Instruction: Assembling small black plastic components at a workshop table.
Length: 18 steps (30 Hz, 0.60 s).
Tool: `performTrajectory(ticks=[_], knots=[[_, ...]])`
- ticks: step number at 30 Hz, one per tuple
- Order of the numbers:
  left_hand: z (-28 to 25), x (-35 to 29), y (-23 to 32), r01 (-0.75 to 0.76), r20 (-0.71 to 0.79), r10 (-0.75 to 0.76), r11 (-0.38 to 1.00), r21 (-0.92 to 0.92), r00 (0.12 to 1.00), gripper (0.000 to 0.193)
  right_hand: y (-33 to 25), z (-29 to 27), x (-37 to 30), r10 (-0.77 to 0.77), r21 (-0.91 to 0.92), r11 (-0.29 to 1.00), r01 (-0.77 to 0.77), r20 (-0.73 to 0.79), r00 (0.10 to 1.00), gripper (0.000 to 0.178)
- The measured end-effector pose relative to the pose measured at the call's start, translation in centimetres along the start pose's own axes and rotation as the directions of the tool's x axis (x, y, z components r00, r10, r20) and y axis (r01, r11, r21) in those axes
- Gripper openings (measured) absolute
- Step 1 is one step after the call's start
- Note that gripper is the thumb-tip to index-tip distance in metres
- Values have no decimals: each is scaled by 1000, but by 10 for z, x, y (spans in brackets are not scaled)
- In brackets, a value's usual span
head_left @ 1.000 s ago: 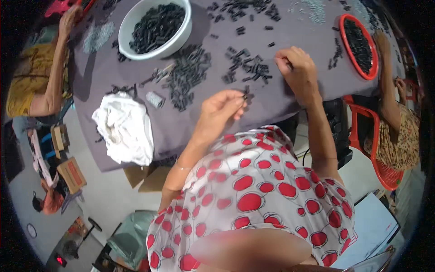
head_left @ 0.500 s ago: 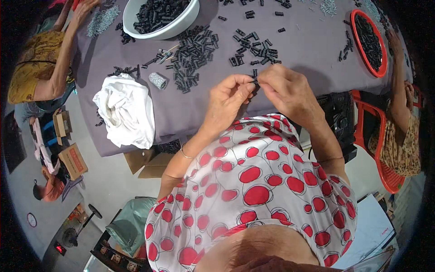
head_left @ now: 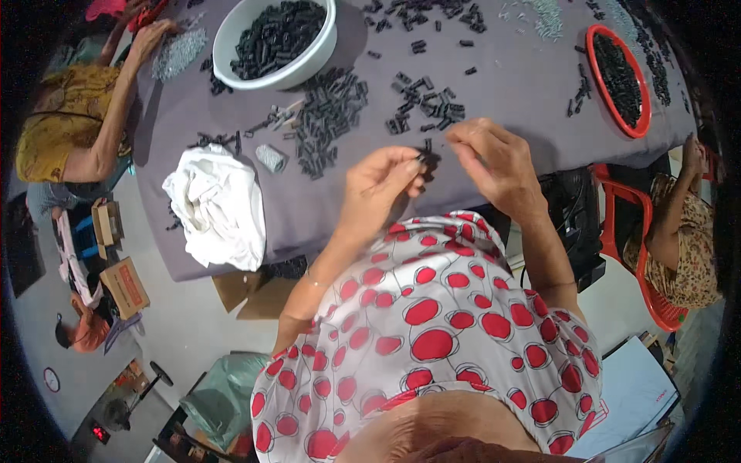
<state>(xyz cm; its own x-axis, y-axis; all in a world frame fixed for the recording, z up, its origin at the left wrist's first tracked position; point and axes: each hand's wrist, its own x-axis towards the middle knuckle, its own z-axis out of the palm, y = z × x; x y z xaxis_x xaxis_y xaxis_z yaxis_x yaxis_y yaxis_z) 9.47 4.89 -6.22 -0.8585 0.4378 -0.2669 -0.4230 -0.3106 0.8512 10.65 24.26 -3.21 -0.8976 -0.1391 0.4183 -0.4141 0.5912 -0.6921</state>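
Note:
Between thumb and fingertips, my left hand (head_left: pixel 380 184) pinches a small black plastic piece (head_left: pixel 421 158), mostly hidden by the fingers. My right hand (head_left: pixel 500 166) is off to the right of it, above the table's near edge, fingers loosely bent and apart with nothing visible in them. Beyond both hands lies a loose group of short black tubular parts (head_left: pixel 426 102). A denser pile of similar black parts (head_left: pixel 330 116) spreads farther left.
A white bowl (head_left: pixel 332 50) of black parts stands at far left, a red tray (head_left: pixel 645 100) at right. White cloth (head_left: pixel 216 208) and a silvery cylinder (head_left: pixel 269 158) lie left. Small metallic pieces (head_left: pixel 179 55) sit near a co-worker's hand (head_left: pixel 152 37). Another person (head_left: pixel 679 231) sits at right.
My right hand has drawn away from my left, its fingers loosening. The left keeps its pinch on the small black piece. The whole view has shifted slightly.

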Motion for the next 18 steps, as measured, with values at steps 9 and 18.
performTrajectory(ticks=[9, 18], knots=[[-17, 10, -7, 31, 88, -21, 992, -120, 996, 15, 66, -16, 32, 165, -160, 967, -201, -213, 963, 11], [-14, 11, -10, 23, 147, 7, 978, -206, 989, 14, 89, -12, 47, 221, -288, 928, -235, -79, 972, 11]])
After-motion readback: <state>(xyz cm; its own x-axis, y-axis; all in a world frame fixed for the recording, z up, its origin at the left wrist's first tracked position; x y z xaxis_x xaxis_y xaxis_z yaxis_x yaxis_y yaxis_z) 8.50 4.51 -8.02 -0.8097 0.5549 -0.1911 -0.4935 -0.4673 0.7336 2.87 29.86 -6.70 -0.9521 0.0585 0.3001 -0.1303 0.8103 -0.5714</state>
